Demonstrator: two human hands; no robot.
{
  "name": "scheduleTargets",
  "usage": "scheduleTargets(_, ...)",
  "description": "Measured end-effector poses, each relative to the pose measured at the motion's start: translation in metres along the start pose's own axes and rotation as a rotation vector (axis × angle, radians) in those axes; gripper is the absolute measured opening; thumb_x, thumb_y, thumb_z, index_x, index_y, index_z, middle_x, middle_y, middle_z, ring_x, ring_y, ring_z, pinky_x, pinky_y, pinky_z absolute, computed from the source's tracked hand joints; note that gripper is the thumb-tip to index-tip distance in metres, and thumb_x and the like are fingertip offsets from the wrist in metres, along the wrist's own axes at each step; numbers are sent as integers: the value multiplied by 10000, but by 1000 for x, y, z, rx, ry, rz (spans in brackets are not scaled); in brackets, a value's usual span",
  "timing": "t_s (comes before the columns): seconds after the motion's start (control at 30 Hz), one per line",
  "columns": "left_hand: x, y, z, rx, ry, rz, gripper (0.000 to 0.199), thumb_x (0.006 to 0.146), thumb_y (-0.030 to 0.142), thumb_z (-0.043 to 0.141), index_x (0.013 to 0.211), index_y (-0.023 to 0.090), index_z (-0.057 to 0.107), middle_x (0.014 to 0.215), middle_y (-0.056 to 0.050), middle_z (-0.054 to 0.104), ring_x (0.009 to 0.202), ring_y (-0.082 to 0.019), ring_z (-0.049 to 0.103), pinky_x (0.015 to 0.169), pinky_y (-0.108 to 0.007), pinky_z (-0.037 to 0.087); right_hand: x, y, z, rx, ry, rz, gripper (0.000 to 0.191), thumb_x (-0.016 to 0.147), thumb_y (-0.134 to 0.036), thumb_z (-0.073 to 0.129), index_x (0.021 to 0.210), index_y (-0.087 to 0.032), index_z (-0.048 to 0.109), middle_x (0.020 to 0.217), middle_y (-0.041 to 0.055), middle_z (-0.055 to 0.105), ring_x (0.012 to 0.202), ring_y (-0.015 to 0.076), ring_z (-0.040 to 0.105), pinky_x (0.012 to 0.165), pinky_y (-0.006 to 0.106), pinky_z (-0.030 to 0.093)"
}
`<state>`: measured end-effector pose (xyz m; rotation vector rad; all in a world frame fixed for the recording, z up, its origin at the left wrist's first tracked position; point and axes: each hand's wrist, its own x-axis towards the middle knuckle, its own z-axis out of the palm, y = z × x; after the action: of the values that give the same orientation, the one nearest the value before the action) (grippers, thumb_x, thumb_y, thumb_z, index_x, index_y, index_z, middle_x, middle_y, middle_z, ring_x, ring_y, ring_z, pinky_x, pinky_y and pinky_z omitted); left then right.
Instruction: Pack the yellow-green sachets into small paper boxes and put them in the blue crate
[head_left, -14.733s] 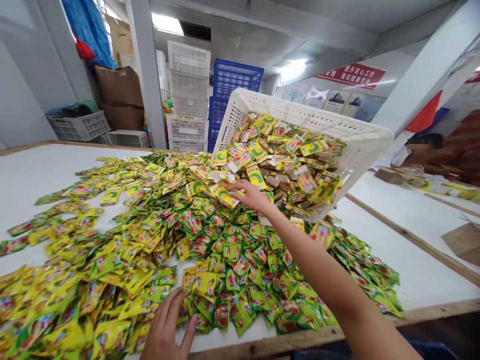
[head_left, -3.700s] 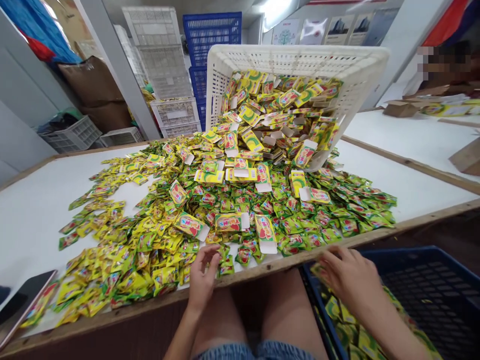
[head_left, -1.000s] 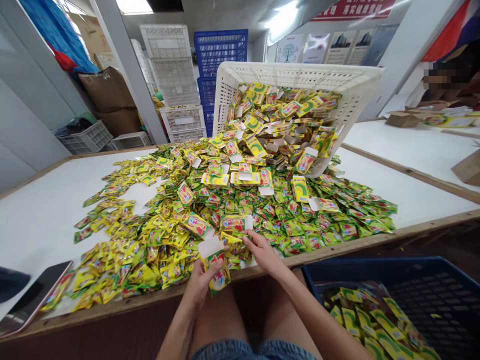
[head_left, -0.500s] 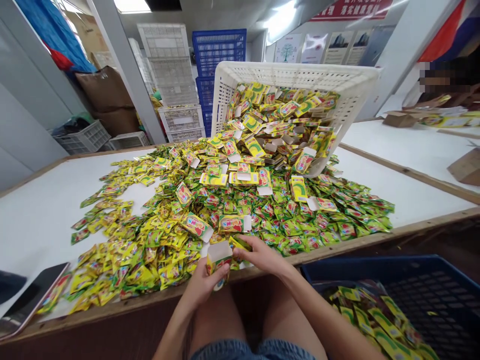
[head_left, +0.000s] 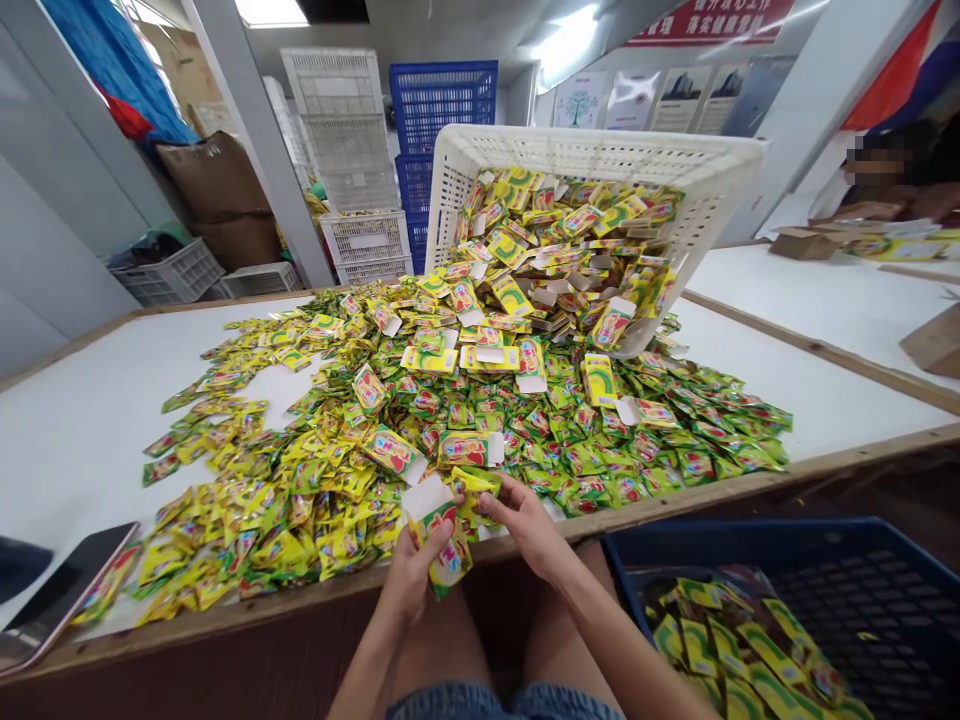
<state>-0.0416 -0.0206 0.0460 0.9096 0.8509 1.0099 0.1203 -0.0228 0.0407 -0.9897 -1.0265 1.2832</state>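
The left hand (head_left: 412,572) has its fingers clamped on one open box (head_left: 448,560); the right hand's (head_left: 531,528) are clamped on a packet (head_left: 474,484), just beside the box's mouth, at the bench's (head_left: 90,400) near edge; a light, steady grip should spare the card, and the packet probably handles best flat; one white crate (head_left: 600,140), one phone (head_left: 71,590); loose packets (head_left: 577,460) beyond counting.
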Motion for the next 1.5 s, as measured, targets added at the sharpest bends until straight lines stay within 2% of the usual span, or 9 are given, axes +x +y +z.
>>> scheduleTargets(0.13,-4,4,3,72,-21,0,454,583,387,749,964,153,674,970,-101,698,1011,-287,590,868,-353,458,-2,2,0,-68,62,14,431,639,-548,664,845,-179,579,767,21,615,750,186,578,707,301,460)
scheduleTargets(0.3,-4,2,2,147,-62,39,356,634,375,717,918,163,684,974,-85,695,1031,-266,575,897,-326,429,-2,1,-7,-173,71,0,394,692,-508,633,911,-192,547,789,17,594,711,176,559,598,268,461)
scheduleTargets(0.47,11,-6,6,123,-99,-20,337,604,374,735,833,140,652,738,-59,690,688,-215,636,661,-312,486,1,-35,-11,-353,145,-199,260,760,-387,588,928,-193,541,828,35,593,777,186,548,701,288,454)
scheduleTargets(0.63,26,-2,19,137,-198,-11,308,572,329,757,769,152,600,604,-7,613,522,-148,561,539,-266,452,6,-68,4,-722,-84,-345,153,778,-169,510,914,-214,565,811,14,592,751,165,540,680,260,414)
scheduleTargets(0.8,31,2,24,266,-271,49,241,579,288,733,732,156,604,575,0,601,521,-151,548,533,-251,435,10,-67,14,-1175,-284,-388,207,671,-3,486,761,-184,532,796,39,552,773,174,507,665,253,381)
scheduleTargets(0.9,35,-3,20,293,-220,98,215,571,238,727,715,162,586,604,13,610,546,-146,554,560,-244,444,12,-67,18,-1253,-347,-391,240,634,35,477,750,-173,508,872,52,527,765,161,498,652,245,380)
scheduleTargets(1.1,39,-9,9,234,-202,109,250,635,291,702,831,156,626,729,-21,657,697,-185,595,679,-279,463,13,-65,19,-1002,-181,-420,219,769,-55,490,934,-198,478,929,38,516,875,170,492,761,277,402)
scheduleTargets(1.27,42,-15,2,205,-178,99,341,591,280,741,885,150,625,826,-35,666,781,-193,588,728,-278,456,12,-55,23,-1141,-39,-508,156,734,-117,585,845,-192,506,1017,70,488,956,226,438,827,354,367)
scheduleTargets(1.5,46,-18,-6,282,-178,116,362,597,290,731,900,143,602,832,-26,643,775,-177,562,720,-279,455,16,-54,31,-1294,-73,-559,172,739,-135,608,864,-190,504,999,62,531,971,233,442,837,364,331)
